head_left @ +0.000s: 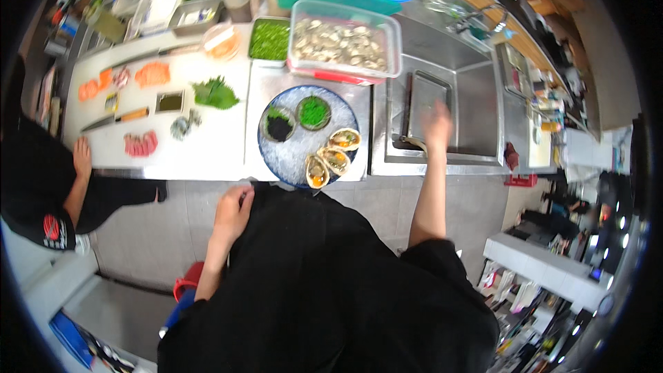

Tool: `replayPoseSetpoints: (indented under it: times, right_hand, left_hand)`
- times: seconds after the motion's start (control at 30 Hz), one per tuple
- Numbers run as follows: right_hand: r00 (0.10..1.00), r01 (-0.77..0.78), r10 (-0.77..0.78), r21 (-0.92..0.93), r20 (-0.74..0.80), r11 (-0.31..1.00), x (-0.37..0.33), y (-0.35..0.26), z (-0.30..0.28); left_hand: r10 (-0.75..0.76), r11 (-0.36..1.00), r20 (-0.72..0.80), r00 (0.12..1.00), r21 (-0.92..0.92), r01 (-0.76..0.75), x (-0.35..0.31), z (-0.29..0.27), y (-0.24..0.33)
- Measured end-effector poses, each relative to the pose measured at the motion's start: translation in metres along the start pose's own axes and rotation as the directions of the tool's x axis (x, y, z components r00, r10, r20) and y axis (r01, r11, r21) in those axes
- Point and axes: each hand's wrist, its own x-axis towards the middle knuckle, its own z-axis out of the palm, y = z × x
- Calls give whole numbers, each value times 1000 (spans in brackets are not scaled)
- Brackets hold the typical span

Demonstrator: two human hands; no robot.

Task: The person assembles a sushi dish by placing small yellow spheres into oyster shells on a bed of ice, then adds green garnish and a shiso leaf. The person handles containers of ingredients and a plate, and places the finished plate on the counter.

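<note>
My left hand [233,213] is low by the counter's front edge, its fingers curled; a small dark spot shows at the fingertips, too small to name. Over the sink [476,107] my right hand [436,126] is smeared by motion, near a metal tray [429,93] inside the basin. Between the two hands, a round blue-grey plate [298,152] lies on the counter. Three opened oysters [334,160] with orange topping sit at its lower right. Also on the plate are a small bowl of bright green bits [314,112] and a bowl of black and green food [278,126].
Behind the plate stand a clear tub of shucked oysters [342,45] and a container of chopped green herbs [269,40]. On the left, a white cutting board [207,145] holds fish pieces [152,74], a green leaf [214,93] and a knife [117,118]. A co-worker's hand [82,157] rests at its edge.
</note>
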Motion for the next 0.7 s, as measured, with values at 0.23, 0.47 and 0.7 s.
replayPoseSetpoints:
  times: [0.23, 0.47, 0.7]
  right_hand:
    - [987, 80, -39, 264, -157, 961, 52, -82, -15]
    - [871, 489, -460, 229, -172, 841, 248, -204, 20]
    - [642, 651, -423, -164, 639, 742, 361, -257, 138]
  left_hand:
    - [-309, 951, 323, 894, 80, 299, -18, 14, -55]
    - [-512, 812, 240, 825, 447, 374, -30, 101, -121]
    - [-616, 784, -50, 786, 53, 618, -112, 176, -72]
